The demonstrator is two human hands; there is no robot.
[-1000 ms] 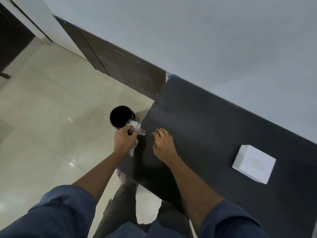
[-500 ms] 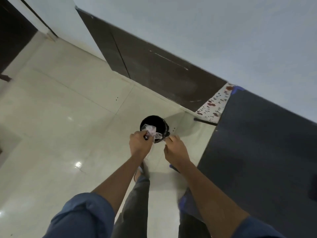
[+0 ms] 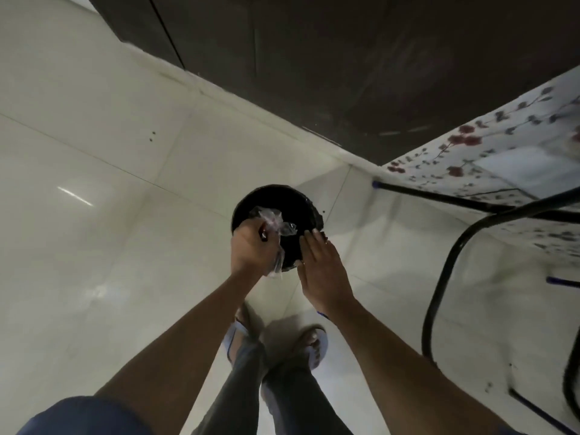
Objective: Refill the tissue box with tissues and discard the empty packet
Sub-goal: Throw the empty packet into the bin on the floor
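Holding the thin, crinkly clear plastic packet (image 3: 273, 223), light and floppy, bunched tight in the left hand (image 3: 251, 246) over the round black bin (image 3: 306, 202), right hand (image 3: 320, 271) flat, fingers wide.

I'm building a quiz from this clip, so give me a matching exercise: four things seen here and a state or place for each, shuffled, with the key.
Things:
1. left hand
2. right hand
3. black bin
4. empty packet

States:
A. open, fingers extended, holds nothing
B. crumpled clear plastic, above the bin's opening
C. closed in a grip on the plastic
D. stands on the pale floor tiles

Pairs: 1-C, 2-A, 3-D, 4-B
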